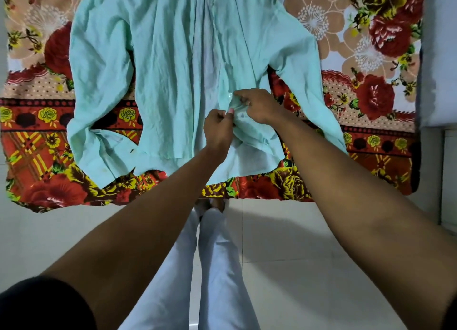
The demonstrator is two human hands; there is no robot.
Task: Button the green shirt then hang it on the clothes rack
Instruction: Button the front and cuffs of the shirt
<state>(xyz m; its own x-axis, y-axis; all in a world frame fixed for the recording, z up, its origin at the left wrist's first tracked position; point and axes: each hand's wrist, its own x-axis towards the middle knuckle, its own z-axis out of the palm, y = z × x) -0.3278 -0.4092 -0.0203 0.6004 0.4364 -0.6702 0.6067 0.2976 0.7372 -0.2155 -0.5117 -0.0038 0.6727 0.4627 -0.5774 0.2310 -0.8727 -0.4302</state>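
Over green shirt [173,70], pinching hands [218,129].

A bed covered with a bright floral blanket [371,87] in red, yellow and beige stands on a pale glossy tiled floor [309,268].

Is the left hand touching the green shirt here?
Touching. The head view shows the left hand pinching the green shirt at its front edge.

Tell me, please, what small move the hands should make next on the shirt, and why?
Probably push the button through its hole: the left hand and right hand both pinch the green shirt at its front opening near the hem, and the opening above looks still unfastened.
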